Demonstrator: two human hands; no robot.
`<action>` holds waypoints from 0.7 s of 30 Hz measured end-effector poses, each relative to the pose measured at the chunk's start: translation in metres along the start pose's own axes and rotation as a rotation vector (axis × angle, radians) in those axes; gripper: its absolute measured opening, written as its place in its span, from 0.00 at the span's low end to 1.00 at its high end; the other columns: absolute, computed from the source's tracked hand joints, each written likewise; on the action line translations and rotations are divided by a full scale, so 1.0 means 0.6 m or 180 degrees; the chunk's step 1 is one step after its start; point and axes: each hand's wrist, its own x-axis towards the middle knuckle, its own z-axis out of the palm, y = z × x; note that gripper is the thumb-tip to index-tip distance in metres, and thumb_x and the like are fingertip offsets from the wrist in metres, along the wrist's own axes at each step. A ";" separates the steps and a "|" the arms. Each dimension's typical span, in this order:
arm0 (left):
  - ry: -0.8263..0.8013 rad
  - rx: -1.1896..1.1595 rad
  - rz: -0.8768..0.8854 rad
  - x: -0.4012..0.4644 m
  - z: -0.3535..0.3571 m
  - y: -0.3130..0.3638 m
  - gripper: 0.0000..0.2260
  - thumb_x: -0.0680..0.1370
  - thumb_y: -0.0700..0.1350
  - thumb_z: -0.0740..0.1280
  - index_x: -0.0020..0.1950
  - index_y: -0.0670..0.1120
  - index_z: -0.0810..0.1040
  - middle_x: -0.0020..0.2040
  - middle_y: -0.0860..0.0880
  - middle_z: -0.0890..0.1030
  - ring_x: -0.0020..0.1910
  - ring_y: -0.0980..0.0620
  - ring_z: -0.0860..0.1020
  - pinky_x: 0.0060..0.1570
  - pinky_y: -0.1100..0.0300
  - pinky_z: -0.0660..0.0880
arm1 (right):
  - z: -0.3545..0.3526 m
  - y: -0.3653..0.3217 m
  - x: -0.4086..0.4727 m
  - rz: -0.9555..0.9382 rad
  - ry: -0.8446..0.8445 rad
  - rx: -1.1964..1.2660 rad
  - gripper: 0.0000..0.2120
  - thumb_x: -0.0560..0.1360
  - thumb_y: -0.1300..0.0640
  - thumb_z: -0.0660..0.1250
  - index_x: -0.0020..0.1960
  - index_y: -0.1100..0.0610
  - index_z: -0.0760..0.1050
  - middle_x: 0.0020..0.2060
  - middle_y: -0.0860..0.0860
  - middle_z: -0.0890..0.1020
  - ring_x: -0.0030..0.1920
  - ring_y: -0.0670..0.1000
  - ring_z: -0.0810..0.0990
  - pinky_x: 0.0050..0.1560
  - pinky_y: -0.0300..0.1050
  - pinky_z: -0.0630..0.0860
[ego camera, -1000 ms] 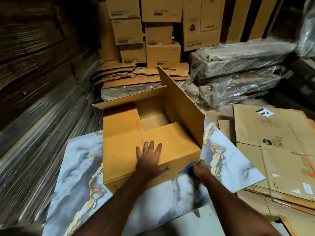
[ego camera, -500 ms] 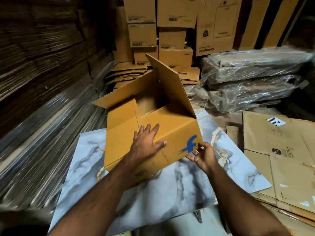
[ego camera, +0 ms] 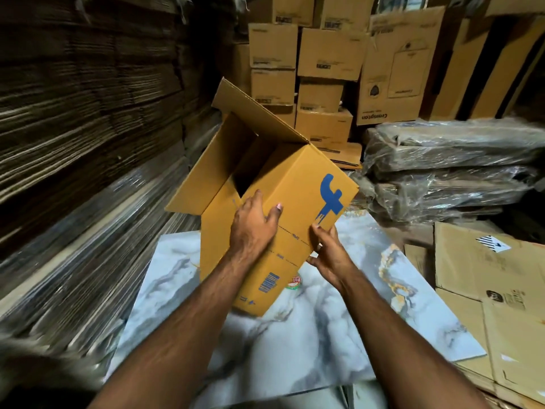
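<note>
A yellow-brown cardboard box (ego camera: 295,184) with a blue "f" logo and a barcode is held tilted above a marble-patterned board (ego camera: 309,335). Its open end faces up and away, with its flaps spread. My left hand (ego camera: 250,228) grips the box over the edge between two faces, thumb on the logo side. My right hand (ego camera: 330,255) holds the box's lower right edge, with the thumb on the face and the fingers underneath. Only the near bottom corner of the box is close to the board.
A small round red and green object (ego camera: 293,283) lies on the board beside the box. Stacked cartons (ego camera: 327,51) fill the back. Plastic-wrapped bundles (ego camera: 442,160) lie at right, flattened cartons (ego camera: 495,276) below them. Tall stacks of flat cardboard (ego camera: 73,113) wall the left.
The box lay flat on the board under my left palm; both hands have since lifted and turned it so the logo face points toward me and the opening tilts up.
</note>
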 end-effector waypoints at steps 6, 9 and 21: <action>0.0227 -0.0460 -0.0144 0.004 -0.046 0.004 0.26 0.81 0.62 0.58 0.73 0.49 0.68 0.64 0.46 0.78 0.61 0.44 0.77 0.57 0.55 0.72 | 0.043 -0.017 0.000 -0.0491 -0.0057 -0.0484 0.16 0.80 0.57 0.66 0.67 0.54 0.72 0.56 0.46 0.84 0.56 0.47 0.82 0.52 0.46 0.77; 0.0312 -0.1134 -0.0280 0.001 -0.050 -0.006 0.24 0.80 0.63 0.58 0.72 0.54 0.71 0.62 0.52 0.80 0.61 0.48 0.78 0.59 0.57 0.73 | 0.066 -0.051 -0.002 -0.0925 -0.0217 -0.0704 0.26 0.76 0.57 0.72 0.71 0.54 0.67 0.61 0.52 0.82 0.60 0.53 0.82 0.58 0.54 0.79; -0.0105 -0.5146 -0.1667 -0.030 0.050 -0.034 0.25 0.82 0.63 0.51 0.70 0.50 0.72 0.65 0.48 0.79 0.60 0.51 0.80 0.56 0.53 0.78 | 0.175 -0.178 0.018 -0.2622 -0.0395 -0.4732 0.41 0.71 0.43 0.73 0.78 0.49 0.60 0.71 0.51 0.69 0.69 0.51 0.69 0.66 0.45 0.68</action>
